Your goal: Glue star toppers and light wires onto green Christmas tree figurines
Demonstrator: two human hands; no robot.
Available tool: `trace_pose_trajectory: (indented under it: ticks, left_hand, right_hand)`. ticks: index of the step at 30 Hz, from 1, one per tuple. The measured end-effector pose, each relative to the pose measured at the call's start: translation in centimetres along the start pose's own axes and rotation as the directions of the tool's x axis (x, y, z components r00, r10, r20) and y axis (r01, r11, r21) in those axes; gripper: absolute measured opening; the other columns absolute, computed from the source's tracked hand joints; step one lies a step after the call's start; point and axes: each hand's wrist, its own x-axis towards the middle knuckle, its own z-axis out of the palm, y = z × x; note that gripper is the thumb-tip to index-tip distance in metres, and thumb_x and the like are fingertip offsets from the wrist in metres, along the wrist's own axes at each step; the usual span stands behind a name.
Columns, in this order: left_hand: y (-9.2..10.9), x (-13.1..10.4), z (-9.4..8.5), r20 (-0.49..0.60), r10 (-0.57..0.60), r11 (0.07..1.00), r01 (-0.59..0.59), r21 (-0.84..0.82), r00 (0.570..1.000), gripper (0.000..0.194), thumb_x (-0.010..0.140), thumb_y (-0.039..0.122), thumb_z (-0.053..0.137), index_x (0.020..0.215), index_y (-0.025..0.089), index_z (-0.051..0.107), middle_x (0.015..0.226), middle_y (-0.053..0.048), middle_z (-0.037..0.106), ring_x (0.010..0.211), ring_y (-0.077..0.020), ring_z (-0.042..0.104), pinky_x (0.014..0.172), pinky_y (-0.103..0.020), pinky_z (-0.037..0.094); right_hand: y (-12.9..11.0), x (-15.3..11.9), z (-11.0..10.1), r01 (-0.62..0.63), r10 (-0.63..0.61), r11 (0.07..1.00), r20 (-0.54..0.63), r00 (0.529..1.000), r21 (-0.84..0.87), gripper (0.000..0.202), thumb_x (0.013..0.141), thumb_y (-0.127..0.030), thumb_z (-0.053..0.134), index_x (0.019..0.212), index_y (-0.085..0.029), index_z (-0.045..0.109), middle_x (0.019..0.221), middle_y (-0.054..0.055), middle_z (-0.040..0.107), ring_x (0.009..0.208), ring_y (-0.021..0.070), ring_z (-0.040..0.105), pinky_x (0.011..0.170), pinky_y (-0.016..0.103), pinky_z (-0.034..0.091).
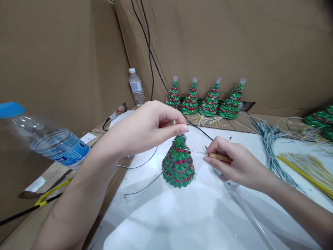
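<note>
A small green Christmas tree (178, 170) with red garland stands on the white table. My left hand (158, 121) reaches over it, thumb and fingers pinched on its top, which they mostly hide. In my right hand (234, 161) is an awl (220, 158) with a wooden handle, gripped between thumb and fingers. Its thin metal shaft points left, and the tip meets the tree's upper part at a red garland; whether it goes in I cannot tell. A second dark pointed tip shows by my right fingers. One green wire (143, 190) runs out left from the tree's base.
Several decorated trees (212, 100) line the cardboard wall behind. Bundles of green-white wires (270, 149) and yellow wires (307, 170) lie at right. A large water bottle (59, 142) is close at left, a smaller bottle (136, 88) farther back. Black cables (151, 52) hang down behind my hands.
</note>
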Motion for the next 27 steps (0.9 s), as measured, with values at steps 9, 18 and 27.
trace_pose_trajectory:
  ticks: [9,18,27]
  left_hand:
    - [-0.1,-0.1,0.0,0.006,-0.014,1.0,0.014,0.001,1.0,0.023,0.085,0.031,0.058,0.073,0.017,0.07,0.052,0.003,0.046,0.047,-0.0079,0.036,0.042,-0.022,0.022]
    - [-0.1,0.0,0.0,-0.003,-0.002,1.0,0.002,-0.004,1.0,0.023,0.085,0.031,0.058,0.073,0.016,0.071,0.051,0.003,0.046,0.047,-0.0076,0.036,0.042,-0.023,0.022]
    - [-0.3,0.0,0.0,0.001,0.022,1.0,-0.022,0.012,1.0,0.023,0.086,0.03,0.057,0.076,0.016,0.072,0.053,0.002,0.051,0.048,-0.0081,0.039,0.043,-0.022,0.024]
  right_hand:
    - [-0.5,-0.3,-1.0,0.143,-0.16,0.964,-0.056,0.986,-0.226,0.019,0.1,-0.03,0.042,0.095,-0.021,0.057,0.067,-0.001,0.06,0.054,0.0094,0.054,0.051,0.022,0.04]
    - [-0.5,-0.3,-1.2,0.11,-0.12,0.98,-0.051,0.991,-0.167,0.015,0.094,-0.03,0.054,0.081,-0.021,0.052,0.059,-0.004,0.054,0.048,0.0082,0.049,0.047,0.021,0.037]
    - [0.1,-0.2,-0.8,-0.003,0.003,0.997,-0.004,1.0,-0.075,0.014,0.094,-0.035,0.054,0.096,-0.022,0.048,0.065,-0.006,0.051,0.05,0.0084,0.046,0.053,0.022,0.041]
